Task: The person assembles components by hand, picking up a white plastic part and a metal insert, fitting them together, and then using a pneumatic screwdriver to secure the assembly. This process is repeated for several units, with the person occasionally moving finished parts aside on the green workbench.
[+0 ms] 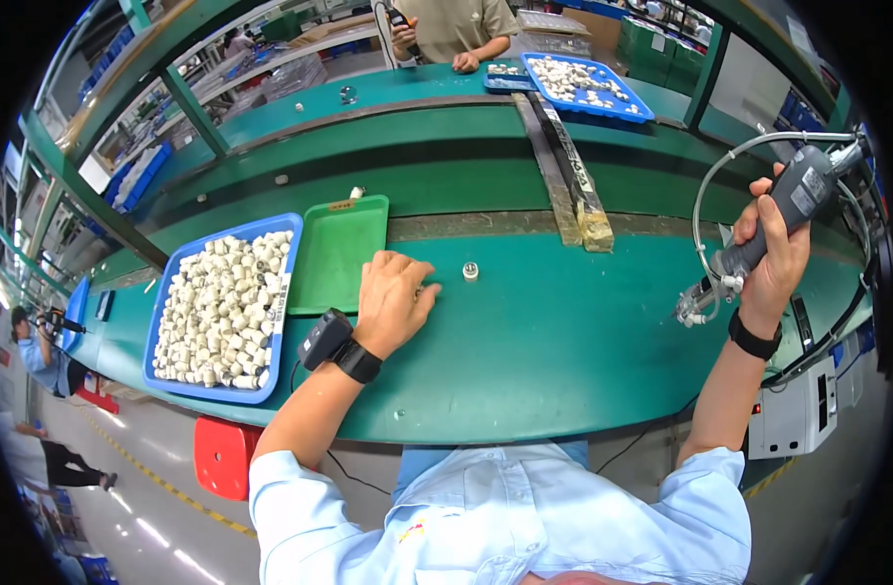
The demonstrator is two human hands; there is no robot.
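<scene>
Smooth green bench (544, 361); right hand (780, 249) grips cylindrical grey tool (805, 190).

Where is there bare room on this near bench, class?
Widest: green bench between the small white part and the grey tool in the right hand. Also bare: the green tray, bordered by the blue tray. Crowded: that blue tray, heaped with white parts.

red stool (224, 458), lower left, near yellow floor tape (237, 526). pale boxy unit (793, 414), lower right. far side: 1 co-worker (456, 29) in tan shirt; 1 blue tray (602, 111) right of co-worker; green boxes (649, 51) beyond tray.
</scene>
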